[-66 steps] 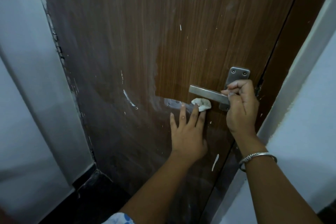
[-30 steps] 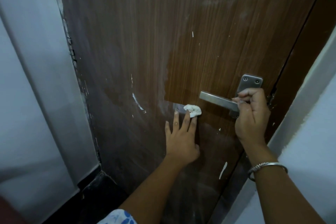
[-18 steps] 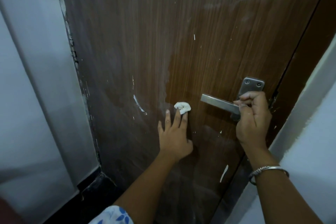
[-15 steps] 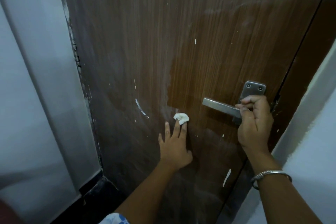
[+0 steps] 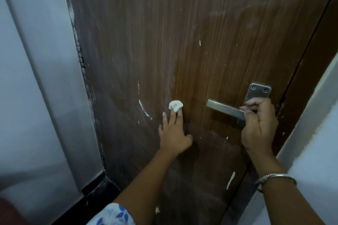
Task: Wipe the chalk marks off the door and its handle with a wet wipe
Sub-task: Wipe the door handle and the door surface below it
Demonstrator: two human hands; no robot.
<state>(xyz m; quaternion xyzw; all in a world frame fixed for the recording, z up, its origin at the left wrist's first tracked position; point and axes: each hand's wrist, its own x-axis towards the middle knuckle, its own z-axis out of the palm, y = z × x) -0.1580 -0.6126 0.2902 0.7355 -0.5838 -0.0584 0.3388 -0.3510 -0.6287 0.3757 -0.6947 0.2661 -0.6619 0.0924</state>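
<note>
A brown wooden door (image 5: 210, 23) fills the view, hazy with chalk smear on its left and lower parts and darker, cleaner wood near the handle. My left hand (image 5: 173, 133) lies flat on the door with straight fingers, pressing a small balled white wet wipe (image 5: 175, 105) under the fingertips. A curved white chalk mark (image 5: 143, 108) lies just left of the wipe. Another white streak (image 5: 230, 180) sits low on the door. My right hand (image 5: 257, 124) grips the metal lever handle (image 5: 222, 107) near its plate.
A pale wall (image 5: 33, 78) stands to the left of the door, with a dark skirting (image 5: 98, 188) at its base. The white door frame and wall (image 5: 314, 133) rise on the right. A metal bangle (image 5: 274, 178) circles my right wrist.
My left hand slid the wipe leftward along the door, from under the handle's tip to the edge of the hazy area. The chalk smear under the handle is gone. My right hand kept its grip.
</note>
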